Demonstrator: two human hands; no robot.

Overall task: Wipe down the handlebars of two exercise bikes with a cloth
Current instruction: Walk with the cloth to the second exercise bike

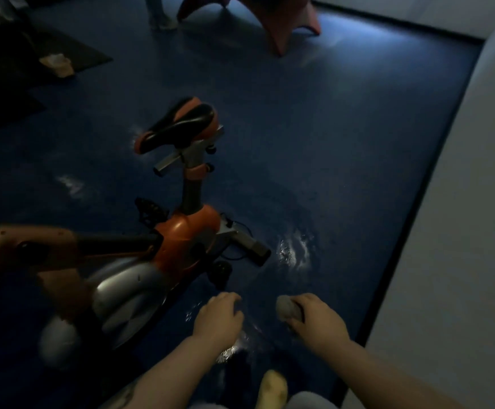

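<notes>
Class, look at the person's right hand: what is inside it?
The right hand grips a bunched grey cloth. One end pokes out toward the left hand; the rest is covered by the fingers.

The room was dim, almost underexposed — my view of the floor [314,149] sank into deep blue-black. Pale light came in from the top right, laying a soft sheen across the floor near the wall [461,231] and picking out small white glints on wet-looking patches. The upper left corner was nearly black. The bike [181,246] blurred toward the left edge, its near parts smeared and out of focus. Straight lines bowed at the right edge — wide-angle distortion. My forearms looked soft and grainy.
</notes>
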